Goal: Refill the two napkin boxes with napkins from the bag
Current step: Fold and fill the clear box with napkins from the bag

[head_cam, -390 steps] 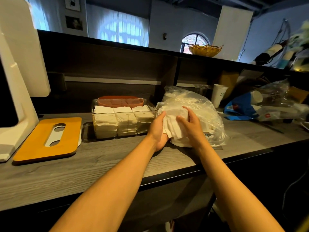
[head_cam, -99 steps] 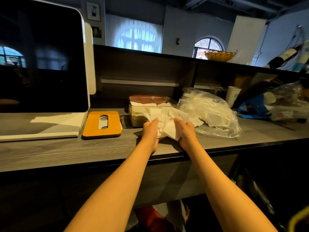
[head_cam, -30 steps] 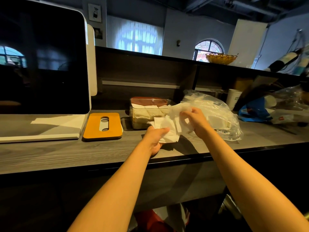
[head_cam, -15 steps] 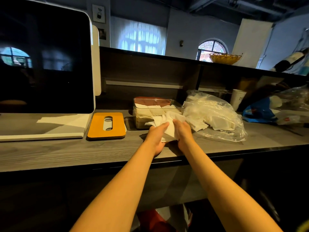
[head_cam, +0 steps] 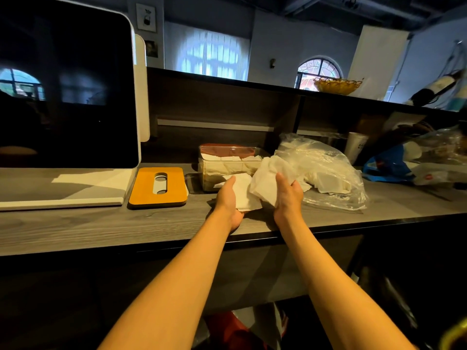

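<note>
Dark-screened monitor [head_cam: 63,82] far left on the grey wood surface [head_cam: 75,228], orange slotted lid [head_cam: 158,186] just beside its base, slot running front to back. Clear napkin box [head_cam: 228,165] behind the hands, long axis left-right, open top, part full. Plastic bag [head_cam: 326,170] right of it, mouth facing the hands. Left hand [head_cam: 231,198] fingers cup a flat napkin stack [head_cam: 243,194]; right hand [head_cam: 288,192] fingers grip a crumpled napkin bunch [head_cam: 270,178]. Paper cup [head_cam: 355,150] print unreadable.
</note>
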Demonstrator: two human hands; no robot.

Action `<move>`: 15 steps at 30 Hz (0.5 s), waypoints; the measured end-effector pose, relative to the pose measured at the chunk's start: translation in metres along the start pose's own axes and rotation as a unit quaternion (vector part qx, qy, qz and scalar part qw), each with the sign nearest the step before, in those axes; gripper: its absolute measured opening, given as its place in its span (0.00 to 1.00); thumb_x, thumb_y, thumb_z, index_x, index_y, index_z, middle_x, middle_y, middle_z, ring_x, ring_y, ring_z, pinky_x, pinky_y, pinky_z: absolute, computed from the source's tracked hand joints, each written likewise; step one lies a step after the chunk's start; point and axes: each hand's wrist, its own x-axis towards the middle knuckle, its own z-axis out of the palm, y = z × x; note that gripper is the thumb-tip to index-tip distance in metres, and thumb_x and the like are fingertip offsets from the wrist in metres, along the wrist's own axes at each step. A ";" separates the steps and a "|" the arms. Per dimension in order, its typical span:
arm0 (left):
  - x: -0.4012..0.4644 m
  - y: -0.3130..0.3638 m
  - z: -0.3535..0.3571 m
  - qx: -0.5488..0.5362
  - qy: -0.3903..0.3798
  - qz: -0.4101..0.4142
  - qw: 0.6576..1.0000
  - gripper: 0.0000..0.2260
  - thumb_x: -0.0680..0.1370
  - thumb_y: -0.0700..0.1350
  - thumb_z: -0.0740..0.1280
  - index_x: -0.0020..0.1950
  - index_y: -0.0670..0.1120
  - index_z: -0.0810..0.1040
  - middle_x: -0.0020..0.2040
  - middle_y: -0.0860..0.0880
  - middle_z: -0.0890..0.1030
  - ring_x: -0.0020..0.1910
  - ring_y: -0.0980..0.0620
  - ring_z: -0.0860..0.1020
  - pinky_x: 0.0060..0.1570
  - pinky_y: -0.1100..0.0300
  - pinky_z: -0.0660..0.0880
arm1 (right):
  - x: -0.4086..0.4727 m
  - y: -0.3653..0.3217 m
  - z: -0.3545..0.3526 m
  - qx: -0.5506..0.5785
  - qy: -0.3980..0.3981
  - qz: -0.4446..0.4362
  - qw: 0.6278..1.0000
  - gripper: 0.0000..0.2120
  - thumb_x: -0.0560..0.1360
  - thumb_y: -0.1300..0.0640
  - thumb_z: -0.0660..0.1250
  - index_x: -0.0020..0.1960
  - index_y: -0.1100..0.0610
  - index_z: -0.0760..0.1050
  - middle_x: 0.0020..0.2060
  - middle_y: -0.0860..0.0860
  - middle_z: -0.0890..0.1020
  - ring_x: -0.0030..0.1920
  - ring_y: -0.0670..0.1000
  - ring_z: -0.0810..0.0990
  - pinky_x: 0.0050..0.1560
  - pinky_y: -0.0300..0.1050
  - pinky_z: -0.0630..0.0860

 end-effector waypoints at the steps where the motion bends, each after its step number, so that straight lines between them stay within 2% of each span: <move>1: -0.001 0.000 0.000 0.007 -0.008 0.003 1.000 0.18 0.84 0.56 0.54 0.65 0.48 0.75 0.52 0.43 0.81 0.49 0.44 0.80 0.44 0.49 0.78 | 0.000 0.000 -0.001 -0.001 -0.013 -0.004 1.000 0.14 0.80 0.56 0.65 0.64 0.56 0.72 0.50 0.52 0.81 0.48 0.52 0.82 0.46 0.51 0.81; 2: -0.001 0.000 0.000 0.016 -0.018 0.005 1.000 0.20 0.84 0.59 0.53 0.63 0.48 0.76 0.51 0.44 0.82 0.50 0.44 0.80 0.44 0.49 0.78 | -0.001 0.001 -0.002 -0.010 -0.030 -0.006 0.999 0.14 0.80 0.56 0.64 0.65 0.56 0.72 0.51 0.52 0.82 0.49 0.52 0.82 0.47 0.52 0.81; 4: -0.002 0.001 0.000 0.033 -0.049 0.001 0.998 0.24 0.82 0.63 0.51 0.62 0.50 0.78 0.53 0.43 0.83 0.53 0.42 0.80 0.49 0.48 0.78 | -0.005 0.002 0.001 -0.062 -0.063 -0.018 0.996 0.14 0.80 0.56 0.63 0.66 0.56 0.72 0.52 0.53 0.81 0.49 0.51 0.82 0.44 0.48 0.80; 7: -0.005 -0.002 0.002 0.101 -0.076 -0.002 0.992 0.21 0.81 0.63 0.56 0.61 0.51 0.79 0.57 0.42 0.83 0.57 0.43 0.80 0.59 0.44 0.76 | -0.009 0.006 0.007 -0.150 -0.104 -0.039 0.982 0.12 0.81 0.57 0.59 0.64 0.53 0.72 0.50 0.50 0.80 0.47 0.47 0.79 0.40 0.40 0.75; 8: -0.005 -0.004 0.003 0.137 -0.073 0.002 0.988 0.18 0.80 0.60 0.61 0.61 0.50 0.78 0.58 0.44 0.82 0.58 0.44 0.80 0.61 0.44 0.75 | -0.010 0.007 0.010 -0.173 -0.113 -0.045 0.977 0.11 0.82 0.56 0.59 0.63 0.52 0.73 0.50 0.49 0.80 0.49 0.47 0.79 0.42 0.40 0.76; 10: -0.002 -0.008 0.004 0.195 -0.044 0.011 0.980 0.17 0.79 0.52 0.68 0.66 0.47 0.74 0.59 0.46 0.81 0.59 0.46 0.78 0.60 0.47 0.76 | -0.009 0.011 0.013 -0.221 -0.117 -0.056 0.967 0.11 0.81 0.48 0.57 0.58 0.47 0.75 0.55 0.51 0.80 0.57 0.52 0.78 0.56 0.49 0.77; 11: -0.001 -0.009 0.004 0.207 -0.033 0.014 0.978 0.18 0.79 0.47 0.69 0.67 0.45 0.73 0.59 0.45 0.81 0.58 0.46 0.79 0.60 0.46 0.77 | -0.008 0.012 0.014 -0.240 -0.119 -0.054 0.962 0.12 0.80 0.43 0.55 0.55 0.45 0.75 0.57 0.53 0.79 0.60 0.54 0.77 0.61 0.53 0.75; 12: 0.000 -0.009 0.004 0.211 -0.031 0.017 0.977 0.18 0.79 0.44 0.68 0.68 0.44 0.72 0.58 0.44 0.81 0.57 0.44 0.80 0.60 0.45 0.77 | -0.007 0.011 0.014 -0.238 -0.113 -0.040 0.964 0.14 0.81 0.41 0.54 0.53 0.45 0.75 0.57 0.53 0.80 0.59 0.53 0.77 0.62 0.52 0.74; 14: 0.000 -0.010 0.005 0.218 -0.042 0.022 0.975 0.17 0.79 0.40 0.67 0.68 0.44 0.72 0.58 0.42 0.82 0.57 0.43 0.81 0.60 0.43 0.77 | -0.005 0.008 0.012 -0.166 -0.118 0.005 0.979 0.13 0.84 0.45 0.53 0.56 0.49 0.73 0.51 0.50 0.80 0.51 0.47 0.79 0.51 0.40 0.77; 15: 0.000 -0.009 0.005 0.220 -0.045 0.026 0.974 0.17 0.79 0.39 0.66 0.68 0.43 0.72 0.57 0.42 0.82 0.56 0.43 0.81 0.59 0.44 0.77 | -0.002 0.008 0.009 -0.139 -0.120 0.016 0.983 0.12 0.84 0.48 0.53 0.57 0.51 0.73 0.50 0.49 0.81 0.48 0.45 0.79 0.46 0.37 0.77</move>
